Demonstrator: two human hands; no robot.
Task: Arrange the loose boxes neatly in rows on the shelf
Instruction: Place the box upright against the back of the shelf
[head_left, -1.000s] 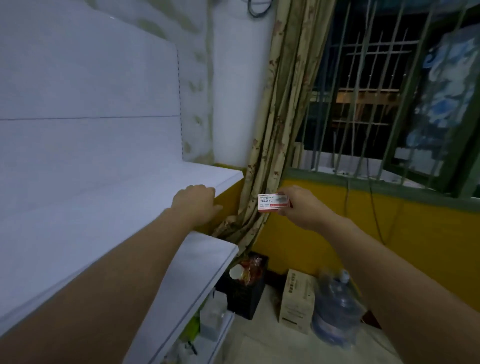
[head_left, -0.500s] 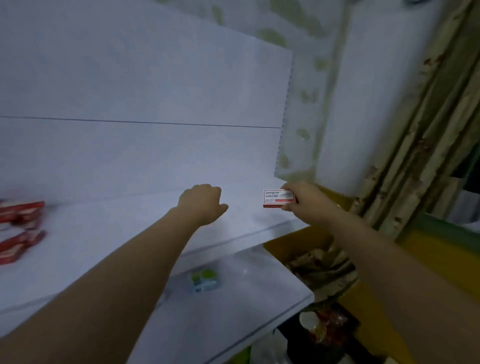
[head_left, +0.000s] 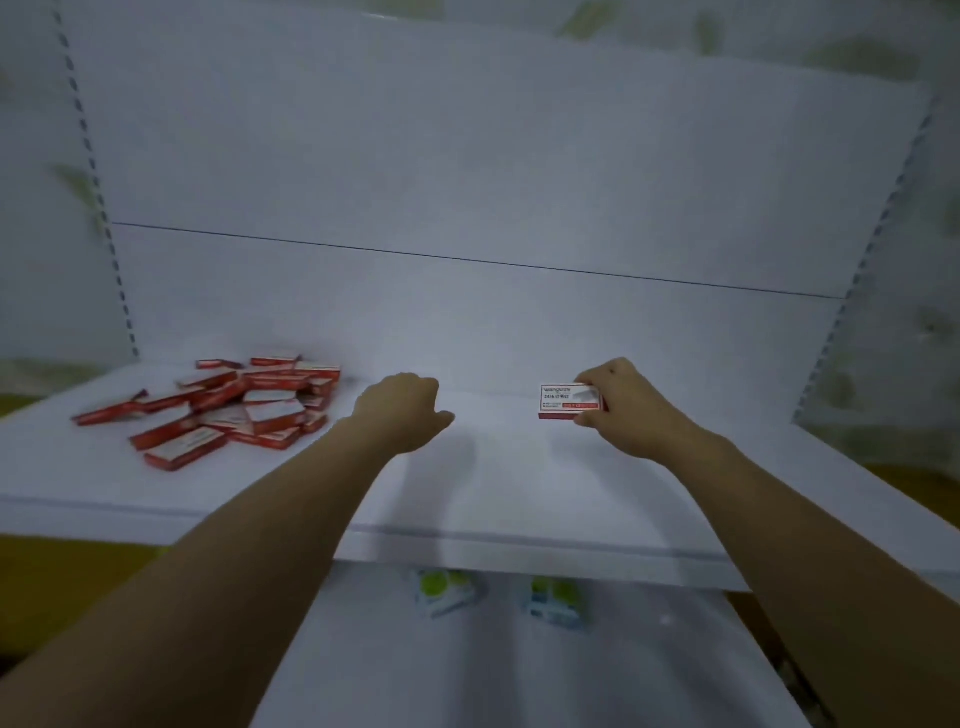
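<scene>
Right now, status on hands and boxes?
Right hand pinches one box at shelf right. Left hand curled, empty. Loose pile left, apart from both.

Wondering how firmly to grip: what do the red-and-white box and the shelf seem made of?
Box: likely thin printed cardboard, matte; crisp edges, printed label. Shelf: probably white painted metal, smooth, slight sheen; perforated uprights hint at it.

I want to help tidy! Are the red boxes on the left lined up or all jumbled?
Jumbled. The red boxes lie in a loose heap on the shelf, pointing different ways, some overlapping.
</scene>
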